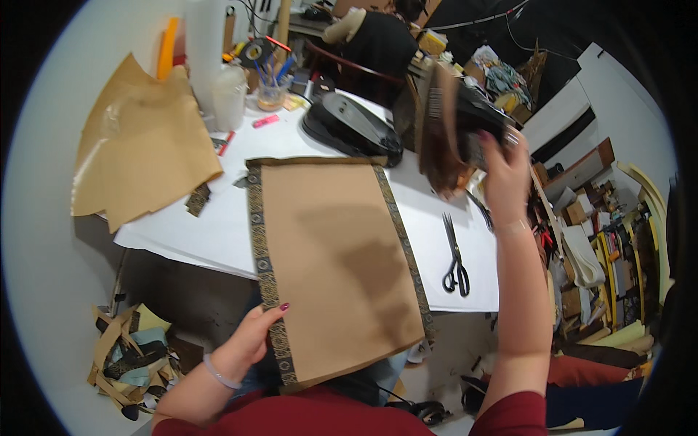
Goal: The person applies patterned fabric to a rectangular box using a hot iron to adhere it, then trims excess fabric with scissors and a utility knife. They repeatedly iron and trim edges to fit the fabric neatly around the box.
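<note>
Left hand point(251, 341): we are pinching the paper's point(338, 261) near-left border.
Right hand point(505, 171): we are gripping a brush point(440, 127), raised beyond the paper's far-right corner.

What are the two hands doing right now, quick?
Left hand: pinching the patterned edge of the brown sheet.
Right hand: raised over the table, closed on a dark tool with a brown piece.

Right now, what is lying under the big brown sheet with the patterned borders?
The brown sheet rests on the white table, and its near end hangs over the edge, pinched by the left hand. Whatever lies on the table beneath the sheet is covered.
</note>
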The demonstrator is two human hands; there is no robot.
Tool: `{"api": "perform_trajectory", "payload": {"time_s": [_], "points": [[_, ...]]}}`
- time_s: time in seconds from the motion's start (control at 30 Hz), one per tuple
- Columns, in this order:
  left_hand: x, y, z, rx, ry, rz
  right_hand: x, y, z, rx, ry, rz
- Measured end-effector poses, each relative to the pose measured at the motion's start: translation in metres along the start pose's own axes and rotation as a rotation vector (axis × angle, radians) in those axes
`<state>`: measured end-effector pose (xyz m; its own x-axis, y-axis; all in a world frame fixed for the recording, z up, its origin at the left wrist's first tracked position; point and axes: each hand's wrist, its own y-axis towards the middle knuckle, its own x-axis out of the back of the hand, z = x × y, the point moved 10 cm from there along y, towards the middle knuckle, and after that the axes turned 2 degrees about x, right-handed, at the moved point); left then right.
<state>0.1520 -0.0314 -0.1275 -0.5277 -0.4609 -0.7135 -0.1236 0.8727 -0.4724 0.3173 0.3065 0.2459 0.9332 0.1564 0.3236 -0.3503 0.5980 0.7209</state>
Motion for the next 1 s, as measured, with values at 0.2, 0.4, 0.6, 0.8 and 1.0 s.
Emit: {"api": "perform_trajectory", "payload": {"time_s": [0.2, 0.4, 0.6, 0.8, 1.0], "points": [[-0.003, 0.008, -0.002, -0.084, 0.035, -0.049, -0.156, 0.107, -0.071, -0.006, -0.434, 0.122], [0.001, 0.008, 0.001, -0.036, 0.003, -0.104, -0.232, 0.122, -0.148, -0.213, -0.44, 0.371], [0.005, 0.006, 0.001, -0.004, 0.011, -0.152, -0.24, 0.116, -0.187, -0.266, -0.345, 0.421], [0.002, 0.005, -0.012, -0.085, 0.012, -0.192, -0.217, 0.107, -0.19, -0.116, -0.64, 0.56], [0.006, 0.01, -0.021, -0.253, 0.131, -0.213, -0.16, 0.04, -0.137, 0.15, -0.511, 0.376]]}}
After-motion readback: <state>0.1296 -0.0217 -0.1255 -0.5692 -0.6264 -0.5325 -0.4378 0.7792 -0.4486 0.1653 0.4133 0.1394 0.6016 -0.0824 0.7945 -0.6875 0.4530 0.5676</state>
